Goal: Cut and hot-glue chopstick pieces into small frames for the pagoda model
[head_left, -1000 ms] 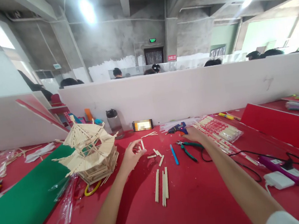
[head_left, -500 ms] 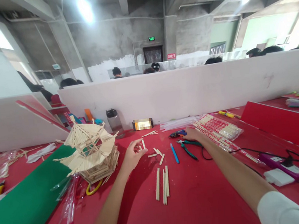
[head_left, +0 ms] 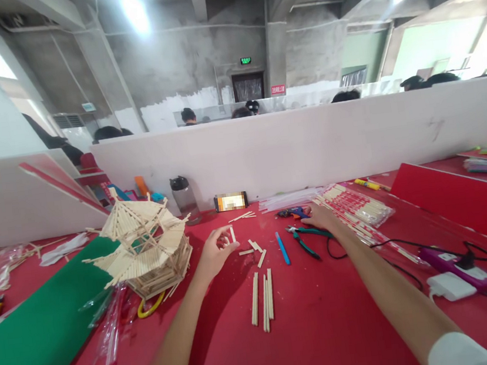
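Note:
Between the thumb and fingers of my left hand (head_left: 220, 249) is a short wooden stick (head_left: 233, 235), held upright. My right hand (head_left: 319, 217) is at the blue-handled pliers (head_left: 289, 213), its fingers bent near the handle end; whether they grip it is too small to tell. Green-handled cutters (head_left: 307, 240) lie just below that hand, with a blue pen (head_left: 282, 249) to their left. Short cut sticks (head_left: 259, 257) lie right of my left hand. Longer sticks (head_left: 255, 299) lie in two groups nearer me. A wooden stick pavilion model (head_left: 144, 242) stands at the left.
A green board (head_left: 43, 325) and plastic wrappers (head_left: 111, 335) lie left. At the back stand a bottle (head_left: 184, 200) and a phone (head_left: 231, 202) against the white partition (head_left: 288, 153). Packaged sticks (head_left: 357, 210), a purple glue gun (head_left: 458, 268) and a white adapter (head_left: 451, 286) are right.
My right hand has shifted slightly right, away from the blue-handled pliers' jaws. My left hand still holds the short stick. The whole view has moved a little.

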Action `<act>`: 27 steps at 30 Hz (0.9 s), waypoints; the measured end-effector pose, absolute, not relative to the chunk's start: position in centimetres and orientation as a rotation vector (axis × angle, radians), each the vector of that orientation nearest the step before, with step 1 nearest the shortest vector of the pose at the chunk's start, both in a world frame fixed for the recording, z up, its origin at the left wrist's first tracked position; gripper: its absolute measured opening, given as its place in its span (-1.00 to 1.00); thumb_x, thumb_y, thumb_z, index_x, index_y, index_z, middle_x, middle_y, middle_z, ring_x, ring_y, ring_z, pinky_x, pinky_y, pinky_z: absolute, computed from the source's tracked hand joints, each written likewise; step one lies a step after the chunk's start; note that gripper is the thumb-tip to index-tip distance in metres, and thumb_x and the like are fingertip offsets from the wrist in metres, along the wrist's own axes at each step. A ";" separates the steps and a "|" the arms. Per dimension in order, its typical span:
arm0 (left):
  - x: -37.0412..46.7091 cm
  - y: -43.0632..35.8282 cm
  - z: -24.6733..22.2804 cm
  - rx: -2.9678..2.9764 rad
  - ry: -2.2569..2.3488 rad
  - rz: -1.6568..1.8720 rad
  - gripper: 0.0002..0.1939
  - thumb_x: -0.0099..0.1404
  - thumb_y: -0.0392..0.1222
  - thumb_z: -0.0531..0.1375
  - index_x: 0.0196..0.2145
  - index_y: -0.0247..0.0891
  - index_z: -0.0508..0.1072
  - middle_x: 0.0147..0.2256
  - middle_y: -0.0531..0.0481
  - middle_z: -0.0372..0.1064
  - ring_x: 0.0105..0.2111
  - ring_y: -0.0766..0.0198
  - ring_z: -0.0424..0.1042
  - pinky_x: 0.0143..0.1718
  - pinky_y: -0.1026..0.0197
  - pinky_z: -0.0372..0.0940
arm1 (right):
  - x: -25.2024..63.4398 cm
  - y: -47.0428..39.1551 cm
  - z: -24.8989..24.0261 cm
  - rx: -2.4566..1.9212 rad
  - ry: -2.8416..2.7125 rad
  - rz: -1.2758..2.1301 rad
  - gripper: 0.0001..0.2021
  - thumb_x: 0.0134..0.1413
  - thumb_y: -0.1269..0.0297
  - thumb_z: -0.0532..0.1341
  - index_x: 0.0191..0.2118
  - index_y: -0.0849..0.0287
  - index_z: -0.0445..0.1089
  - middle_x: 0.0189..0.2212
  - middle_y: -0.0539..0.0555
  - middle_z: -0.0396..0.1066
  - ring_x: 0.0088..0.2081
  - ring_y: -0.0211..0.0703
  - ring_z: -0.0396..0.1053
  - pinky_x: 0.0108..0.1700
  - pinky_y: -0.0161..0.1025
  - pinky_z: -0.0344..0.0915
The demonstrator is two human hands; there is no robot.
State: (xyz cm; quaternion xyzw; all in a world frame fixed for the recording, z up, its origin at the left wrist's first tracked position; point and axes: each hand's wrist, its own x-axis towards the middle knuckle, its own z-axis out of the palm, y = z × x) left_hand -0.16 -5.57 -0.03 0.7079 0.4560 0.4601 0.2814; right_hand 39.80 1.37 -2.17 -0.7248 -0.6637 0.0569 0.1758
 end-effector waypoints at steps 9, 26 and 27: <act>0.0 -5.7 0.1 1.929 1.199 1.207 -0.48 0.17 -0.06 0.30 0.09 -0.17 0.41 -0.17 -0.01 0.35 -0.25 0.26 0.37 -0.15 0.19 0.34 | 39.2 -0.1 -2.1 -2.152 -1.801 -0.020 -0.69 0.03 0.00 0.33 -0.45 0.18 0.48 -0.45 0.13 0.50 -0.34 -0.01 0.46 -0.34 -0.23 0.17; -1.1 -5.2 0.2 1.956 1.270 1.298 -0.53 0.19 -0.09 0.29 0.06 -0.17 0.41 -0.17 0.00 0.36 -0.26 0.27 0.39 -0.15 0.19 0.35 | 22.3 -4.1 1.2 -1.281 -2.533 0.194 -0.82 0.23 0.30 0.19 -0.16 0.10 0.54 -0.19 0.09 0.56 -0.12 -0.11 0.46 -0.11 -0.30 0.23; -1.0 -5.3 0.3 1.955 1.271 1.303 -0.52 0.19 -0.10 0.29 0.06 -0.17 0.41 -0.18 0.00 0.36 -0.27 0.27 0.39 -0.16 0.19 0.36 | 21.3 -4.3 0.9 -1.320 -2.575 0.193 -0.82 0.23 0.30 0.19 -0.15 0.08 0.54 -0.17 0.10 0.55 -0.09 -0.09 0.46 -0.11 -0.30 0.23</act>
